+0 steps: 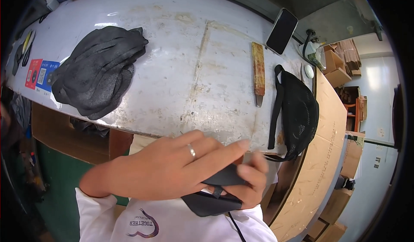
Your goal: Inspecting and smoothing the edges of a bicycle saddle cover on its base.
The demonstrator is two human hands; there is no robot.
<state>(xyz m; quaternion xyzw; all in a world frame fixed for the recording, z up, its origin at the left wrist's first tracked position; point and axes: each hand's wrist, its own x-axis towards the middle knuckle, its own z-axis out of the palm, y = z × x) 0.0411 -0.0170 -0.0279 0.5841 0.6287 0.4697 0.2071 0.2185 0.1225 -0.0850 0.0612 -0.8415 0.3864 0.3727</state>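
Note:
In front of my chest, above the white shirt, I hold a dark flat piece of flexible black material (213,204) with a small strap across it. My left hand (185,164), with a ring on one finger, reaches across from the left; its fingers lie pressed together over the piece's top, its thumb hidden. My right hand (252,184) curls round the piece's right end, its fingertips smeared by motion. Close beyond, at the table's right edge, lies a black mesh pouch (302,112) with a strap. Left of the pouch is a blade with a worn yellow-brown handle (258,67).
A crumpled dark grey cloth heap (99,69) covers the left of the white table (168,69). A phone (282,31) leans at the back right. Red and blue cards (42,74) lie at far left. Cardboard (319,156) borders the right side; an open box (69,134) sits below the table.

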